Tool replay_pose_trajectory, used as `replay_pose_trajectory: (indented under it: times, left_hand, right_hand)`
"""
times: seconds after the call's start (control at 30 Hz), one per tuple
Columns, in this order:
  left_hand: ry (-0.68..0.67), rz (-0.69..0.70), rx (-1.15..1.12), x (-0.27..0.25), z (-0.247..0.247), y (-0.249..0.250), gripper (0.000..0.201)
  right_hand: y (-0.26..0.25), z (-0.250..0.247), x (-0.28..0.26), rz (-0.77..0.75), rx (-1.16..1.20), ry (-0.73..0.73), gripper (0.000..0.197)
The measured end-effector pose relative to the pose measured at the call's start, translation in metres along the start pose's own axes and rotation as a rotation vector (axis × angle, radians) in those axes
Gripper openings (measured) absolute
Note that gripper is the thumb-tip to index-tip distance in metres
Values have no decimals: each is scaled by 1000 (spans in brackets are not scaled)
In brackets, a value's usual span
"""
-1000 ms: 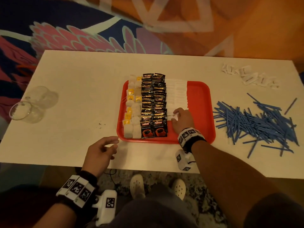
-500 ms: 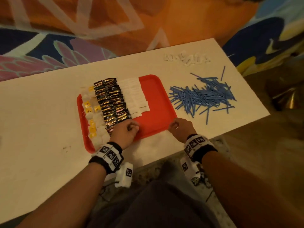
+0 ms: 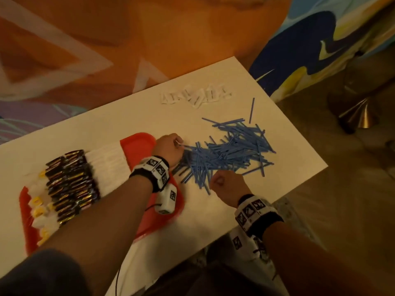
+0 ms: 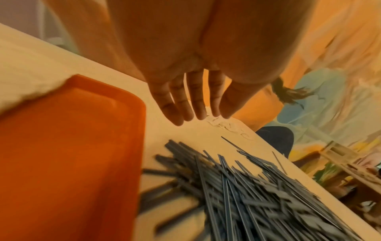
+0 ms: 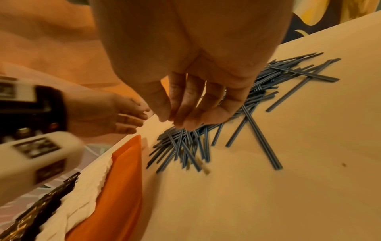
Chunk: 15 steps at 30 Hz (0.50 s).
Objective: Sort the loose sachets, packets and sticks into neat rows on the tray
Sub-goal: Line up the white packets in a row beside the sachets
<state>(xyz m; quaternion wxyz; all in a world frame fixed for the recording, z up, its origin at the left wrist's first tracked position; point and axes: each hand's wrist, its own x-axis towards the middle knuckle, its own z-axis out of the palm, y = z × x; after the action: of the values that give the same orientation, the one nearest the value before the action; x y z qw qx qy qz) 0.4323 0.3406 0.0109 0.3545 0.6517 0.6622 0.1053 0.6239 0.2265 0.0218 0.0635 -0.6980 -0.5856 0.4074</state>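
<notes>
Fingers [image 4: 179, 104] of both hands hang loose, apparently empty, over blue sticks [image 3: 230, 150] beside tray [image 3: 136, 142].

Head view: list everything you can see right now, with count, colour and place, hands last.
tray: one, red, on the table's left part
table: one, white
dark packets: two rows, black, on the tray
white sachets: one row, on the tray beside the dark packets
yellow-tagged packets: one row, white, tray's left edge
blue sticks: many, loose pile on the table right of the tray
loose white sachets: several, far table edge
left hand: fingers straight, at the pile's left end
right hand: fingers loosely curled, at the pile's near edge
</notes>
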Motion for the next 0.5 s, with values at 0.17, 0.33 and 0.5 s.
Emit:
replay_pose_trajectory:
  times: [0.17, 0.33, 0.5]
  left_hand:
    - [-6, -114, 175, 100, 2, 25, 42]
    - [-27, -130, 410, 175, -3, 40, 62]
    - [-148, -142, 501, 216, -8, 37, 66]
  right_hand:
    - [19, -25, 38, -58, 65, -50, 17]
    - [34, -40, 61, -95, 94, -67, 13]
    - [48, -50, 72, -68, 194, -94, 10]
